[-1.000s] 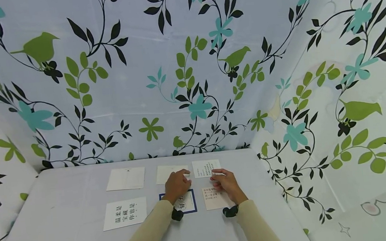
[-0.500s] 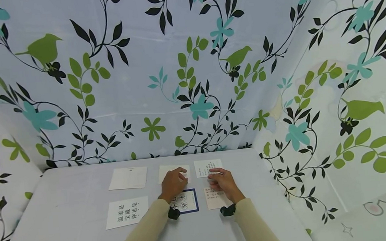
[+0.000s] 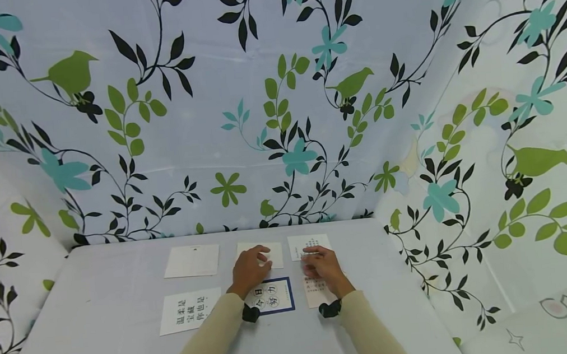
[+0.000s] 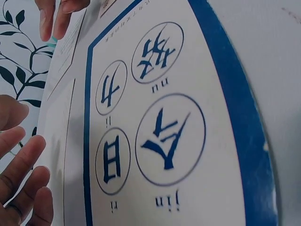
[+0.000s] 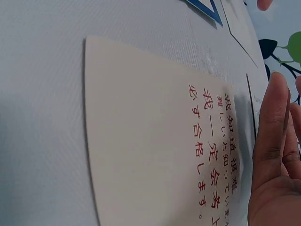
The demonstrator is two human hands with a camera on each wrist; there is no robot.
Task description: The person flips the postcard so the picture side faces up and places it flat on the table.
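In the head view my left hand [image 3: 249,271] hovers between a blue-bordered card [image 3: 278,295] and a cream card [image 3: 274,255] behind it, partly covering both. Its fingers are relaxed and hold nothing; the left wrist view shows them [image 4: 28,188] beside the blue-bordered card, which bears circled blue characters. Over a pale card with red writing [image 3: 318,295] and a white card with black writing [image 3: 310,243] is my right hand [image 3: 326,269], also holding nothing. Fairly straight fingers [image 5: 273,127] show beyond the red-lettered card's far edge in the right wrist view.
On the left of the white table [image 3: 99,328] lie a mostly plain cream card [image 3: 192,261] and a larger white card with bold black characters [image 3: 190,311]. A wall covering printed with leaves and birds [image 3: 182,124] rises behind the table and along its sides.
Both hands have drifted slightly left over the cards, the left one further, uncovering more of the blue-bordered card. The head view has shifted a little left. No card has visibly moved.
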